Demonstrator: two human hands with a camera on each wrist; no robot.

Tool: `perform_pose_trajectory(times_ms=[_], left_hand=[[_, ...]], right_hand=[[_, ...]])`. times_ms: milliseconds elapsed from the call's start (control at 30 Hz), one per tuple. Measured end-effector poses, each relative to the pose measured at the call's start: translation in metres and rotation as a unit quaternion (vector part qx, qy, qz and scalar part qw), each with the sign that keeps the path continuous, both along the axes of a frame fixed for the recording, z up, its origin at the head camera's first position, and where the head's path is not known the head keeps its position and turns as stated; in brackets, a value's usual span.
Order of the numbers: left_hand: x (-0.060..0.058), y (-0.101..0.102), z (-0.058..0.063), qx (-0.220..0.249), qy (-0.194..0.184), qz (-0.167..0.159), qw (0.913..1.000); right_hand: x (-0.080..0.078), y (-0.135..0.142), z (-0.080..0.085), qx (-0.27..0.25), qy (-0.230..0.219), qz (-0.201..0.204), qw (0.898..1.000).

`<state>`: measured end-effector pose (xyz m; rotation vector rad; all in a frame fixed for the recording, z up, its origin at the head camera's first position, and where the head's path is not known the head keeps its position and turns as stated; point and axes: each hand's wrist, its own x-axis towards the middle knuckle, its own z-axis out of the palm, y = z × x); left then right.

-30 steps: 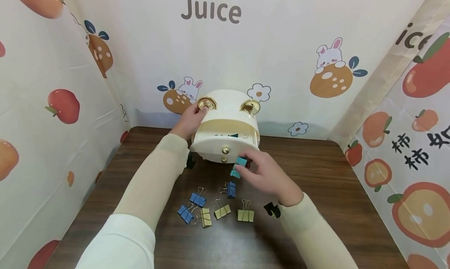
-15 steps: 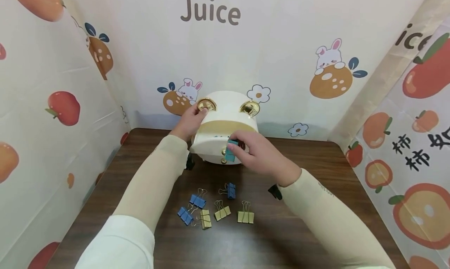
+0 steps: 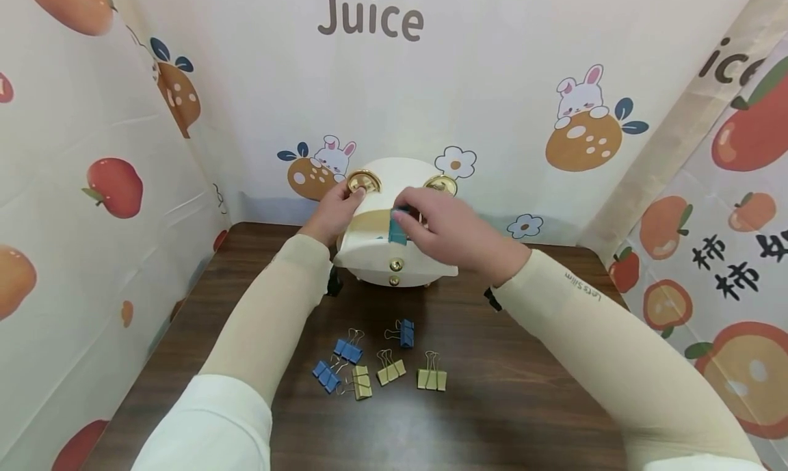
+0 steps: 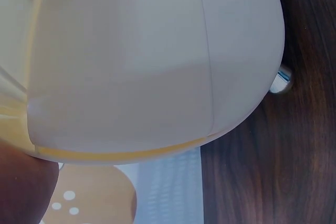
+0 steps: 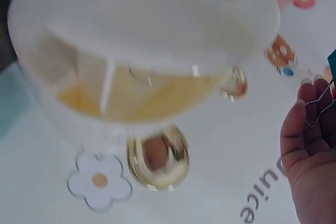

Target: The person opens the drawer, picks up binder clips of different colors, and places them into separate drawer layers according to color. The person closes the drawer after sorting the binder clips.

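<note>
A small white drawer box with gold round ears stands at the back of the table, its upper drawer pulled out. My left hand grips the box's left side, thumb by the left gold ear; its fingers are partly hidden. Over the drawer opening, my right hand pinches a teal binder clip. In the right wrist view the wire handles of that clip lie against the fingers. A bit of teal shows inside the drawer, mostly hidden.
On the dark wooden table in front of the box lie several binder clips, blue ones and gold ones. Printed cloth walls in the back and both sides.
My right hand has carried the teal binder clip up and slightly left, from in front of the box to over the open drawer. The left hand has stayed on the box.
</note>
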<state>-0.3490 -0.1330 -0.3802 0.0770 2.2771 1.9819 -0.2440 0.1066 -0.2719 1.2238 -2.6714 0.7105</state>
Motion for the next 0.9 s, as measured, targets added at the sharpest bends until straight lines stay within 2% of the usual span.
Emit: perform_pose_trajectory(times_ms=[167, 300, 433, 600, 767, 900], left_hand=[[0.002, 0.0, 0.002, 0.006, 0.002, 0.0, 1.0], [0.004, -0.001, 0.004, 0.014, -0.006, -0.005, 0.9999], [0.004, -0.001, 0.004, 0.005, -0.009, -0.013, 0.9999], [0.002, -0.002, 0.002, -0.011, -0.007, -0.011, 0.9999], [0.005, -0.002, 0.001, -0.022, -0.01, -0.005, 0.9997], [0.003, -0.001, 0.0, -0.024, 0.0, -0.003, 0.9997]], right_hand=[[-0.015, -0.004, 0.016, -0.003, 0.024, -0.032, 0.999], [-0.027, -0.009, 0.016, 0.008, 0.018, -0.049, 0.999], [-0.035, -0.015, 0.007, 0.022, 0.028, -0.07, 0.997], [-0.039, -0.022, -0.01, 0.066, 0.054, -0.083, 0.993], [-0.042, -0.026, -0.022, 0.109, 0.036, -0.097, 0.989], [-0.043, -0.03, -0.025, 0.135, 0.028, -0.111, 0.984]])
